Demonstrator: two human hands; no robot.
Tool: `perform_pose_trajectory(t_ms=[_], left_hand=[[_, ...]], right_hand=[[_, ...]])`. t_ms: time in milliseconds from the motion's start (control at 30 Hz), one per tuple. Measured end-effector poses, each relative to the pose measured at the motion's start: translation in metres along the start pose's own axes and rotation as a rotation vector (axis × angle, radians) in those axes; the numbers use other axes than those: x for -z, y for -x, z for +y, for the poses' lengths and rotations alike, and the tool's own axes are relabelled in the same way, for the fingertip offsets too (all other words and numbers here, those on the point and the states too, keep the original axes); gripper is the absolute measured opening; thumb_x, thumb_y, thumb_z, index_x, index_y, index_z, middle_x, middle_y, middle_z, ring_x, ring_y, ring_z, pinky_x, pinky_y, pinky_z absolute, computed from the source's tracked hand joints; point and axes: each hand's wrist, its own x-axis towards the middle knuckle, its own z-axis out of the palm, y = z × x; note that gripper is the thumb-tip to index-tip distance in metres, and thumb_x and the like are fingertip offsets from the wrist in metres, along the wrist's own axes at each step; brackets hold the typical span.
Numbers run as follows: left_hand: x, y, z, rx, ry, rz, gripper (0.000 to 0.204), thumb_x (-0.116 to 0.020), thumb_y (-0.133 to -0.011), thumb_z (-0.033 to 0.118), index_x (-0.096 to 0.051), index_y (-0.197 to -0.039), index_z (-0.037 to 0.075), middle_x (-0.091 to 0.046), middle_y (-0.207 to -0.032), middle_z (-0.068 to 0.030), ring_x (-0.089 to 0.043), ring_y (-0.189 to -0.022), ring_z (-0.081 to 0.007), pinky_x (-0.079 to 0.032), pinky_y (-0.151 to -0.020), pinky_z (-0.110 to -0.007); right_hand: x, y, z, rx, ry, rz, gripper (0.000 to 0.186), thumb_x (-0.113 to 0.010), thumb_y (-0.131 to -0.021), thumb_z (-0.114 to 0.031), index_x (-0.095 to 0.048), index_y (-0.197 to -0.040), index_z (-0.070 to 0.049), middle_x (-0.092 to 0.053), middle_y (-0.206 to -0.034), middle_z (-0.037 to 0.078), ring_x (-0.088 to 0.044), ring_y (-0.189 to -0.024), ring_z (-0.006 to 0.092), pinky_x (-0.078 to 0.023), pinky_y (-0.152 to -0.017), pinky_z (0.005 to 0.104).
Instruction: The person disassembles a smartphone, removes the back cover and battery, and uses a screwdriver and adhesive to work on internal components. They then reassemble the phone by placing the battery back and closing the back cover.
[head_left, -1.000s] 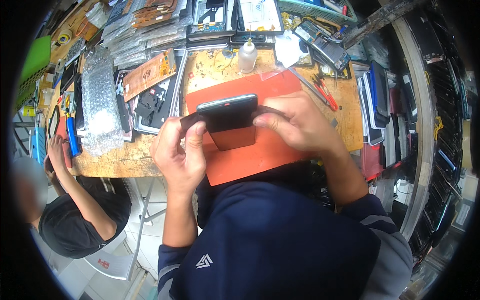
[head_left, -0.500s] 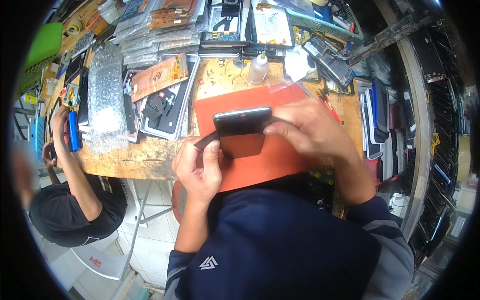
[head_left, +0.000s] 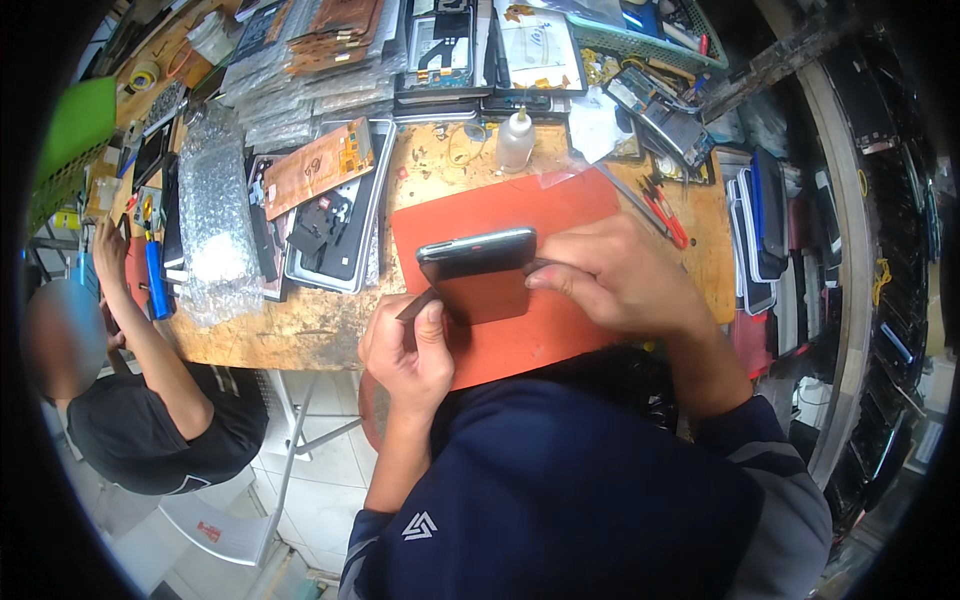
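Note:
A dark, glossy phone-like device (head_left: pixel 478 262) with a silvery edge stands tilted over the orange-red mat (head_left: pixel 570 335). My left hand (head_left: pixel 412 350) is closed at its lower left, thumb and fingers pinching a dark flat strip (head_left: pixel 415 304) that pokes out beside the device. On the other side my right hand (head_left: pixel 625 272) is also closed, its thumb and finger pinching the dark end of a strip by the device's right edge. Whether both ends belong to one strip is hidden. The device's lower part mirrors the orange-red of the mat.
A white dropper bottle (head_left: pixel 516 142) stands behind the mat; red-handled pliers (head_left: pixel 664 215) lie right. Bubble wrap (head_left: pixel 212 215), a copper-coloured panel (head_left: pixel 318 168) and stacked device parts crowd the left and back. A co-worker (head_left: pixel 160 430) sits left. Shelved devices (head_left: pixel 760 220) stand right.
The view has shifted slightly. The device leans a little differently, and my left hand sits slightly lower and further right. Both hands keep their pinch. The co-worker's head has come further into view.

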Motion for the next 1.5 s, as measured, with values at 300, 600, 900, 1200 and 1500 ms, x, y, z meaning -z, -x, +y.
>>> perform_pose_trajectory(t_ms=[300,600,900,1200,1500], left_hand=[[0.012,-0.009,0.022,-0.059,0.003,-0.010,0.022,-0.075,-0.097,-0.001,-0.071,-0.119,-0.003,-0.072,-0.116,-0.0200,-0.076,-0.099,-0.0310,-0.063,-0.086,-0.038],[0.029,-0.025,0.045,-0.555,-0.329,-0.074,0.046,-0.071,-0.085,-0.020,-0.072,-0.127,0.000,-0.070,-0.128,-0.0236,-0.078,-0.106,-0.0396,-0.067,-0.089,-0.044],[0.045,-0.008,0.043,-0.445,-0.172,-0.104,0.027,-0.053,-0.103,-0.011,-0.059,-0.128,-0.005,-0.062,-0.132,-0.0247,-0.076,-0.112,-0.0404,-0.065,-0.101,-0.050],[0.045,0.005,0.034,-0.380,0.014,-0.016,0.010,-0.065,-0.102,0.003,-0.058,-0.107,-0.002,-0.069,-0.117,-0.0278,-0.076,-0.109,-0.0509,-0.067,-0.096,-0.055],[0.049,0.003,0.039,-0.382,-0.045,-0.021,0.012,-0.067,-0.103,0.006,-0.059,-0.106,-0.001,-0.072,-0.113,-0.0260,-0.076,-0.112,-0.0501,-0.064,-0.098,-0.053]], right_hand=[[0.004,0.010,-0.025,0.062,0.170,-0.030,0.022,-0.071,-0.102,-0.020,-0.064,-0.091,-0.003,-0.062,-0.077,0.015,-0.068,-0.073,0.0391,-0.050,-0.065,0.0494],[-0.015,0.022,-0.035,0.139,0.191,0.065,0.022,-0.077,-0.095,-0.015,-0.062,-0.083,-0.005,-0.058,-0.073,0.010,-0.066,-0.067,0.0316,-0.051,-0.059,0.0448],[-0.031,0.025,-0.036,0.202,0.106,0.108,0.025,-0.085,-0.078,-0.012,-0.061,-0.082,-0.007,-0.057,-0.076,0.008,-0.064,-0.066,0.0309,-0.050,-0.059,0.0433],[-0.030,0.027,-0.033,0.233,0.117,0.115,0.034,-0.090,-0.072,-0.021,-0.061,-0.084,-0.009,-0.059,-0.076,0.005,-0.066,-0.067,0.0274,-0.051,-0.058,0.0412],[0.004,0.012,-0.004,0.135,-0.170,0.219,0.062,-0.094,-0.083,-0.048,-0.071,-0.116,-0.001,-0.070,-0.098,0.012,-0.070,-0.085,0.0261,-0.055,-0.074,0.0392]])
